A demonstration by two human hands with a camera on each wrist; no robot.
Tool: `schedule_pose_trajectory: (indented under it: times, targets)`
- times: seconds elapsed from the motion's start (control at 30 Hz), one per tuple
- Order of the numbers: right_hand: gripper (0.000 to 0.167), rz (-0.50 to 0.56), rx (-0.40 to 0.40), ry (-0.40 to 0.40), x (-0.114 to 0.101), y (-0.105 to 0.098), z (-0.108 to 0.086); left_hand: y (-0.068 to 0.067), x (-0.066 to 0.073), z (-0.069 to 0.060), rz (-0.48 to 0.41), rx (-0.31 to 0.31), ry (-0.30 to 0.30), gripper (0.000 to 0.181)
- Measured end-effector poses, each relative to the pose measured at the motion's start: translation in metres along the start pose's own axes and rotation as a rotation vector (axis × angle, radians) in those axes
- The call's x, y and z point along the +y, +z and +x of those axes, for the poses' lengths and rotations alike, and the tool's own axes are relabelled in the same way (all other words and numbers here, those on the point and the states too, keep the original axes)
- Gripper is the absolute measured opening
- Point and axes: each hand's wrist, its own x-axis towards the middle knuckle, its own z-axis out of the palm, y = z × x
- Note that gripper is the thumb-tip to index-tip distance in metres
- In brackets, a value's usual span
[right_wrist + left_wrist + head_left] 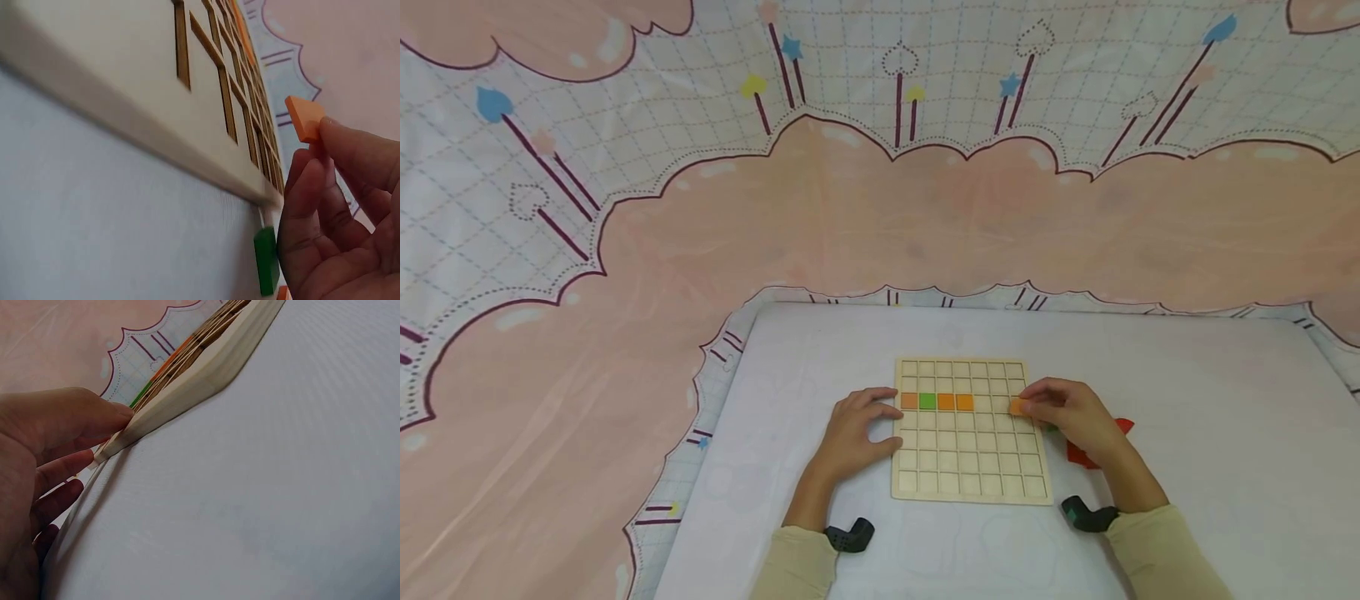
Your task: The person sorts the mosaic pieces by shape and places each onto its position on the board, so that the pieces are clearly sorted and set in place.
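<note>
A square wooden grid board (pixel 972 492) lies on the white table. Orange and green square tiles (pixel 927 402) fill several neighbouring cells from the left end of one upper row. My left hand (pixel 855 433) rests against the board's left edge, fingers spread; in the left wrist view the thumb (pixel 119 412) touches the rim. Between thumb and fingertips, my right hand (pixel 1078 412) pinches an orange tile (pixel 304 119) over the right side of that row, raised above the board in the right wrist view.
Beside the board's right edge, partly under my right hand, lie a green tile (pixel 267 261) and red pieces (pixel 1078 456). Dark devices (pixel 852 536) are worn on both wrists. A patterned pink and white cloth (pixel 925 217) hangs behind the table.
</note>
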Motion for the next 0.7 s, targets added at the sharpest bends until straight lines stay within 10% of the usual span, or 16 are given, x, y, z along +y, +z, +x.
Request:
schedule_pose_trajectory:
  times: [0.7]
  targets:
    - [0.032,-0.042,-0.010,0.085,-0.020,0.030,0.025,-0.001,-0.002,0.000,0.007,-0.018,-0.015,0.029]
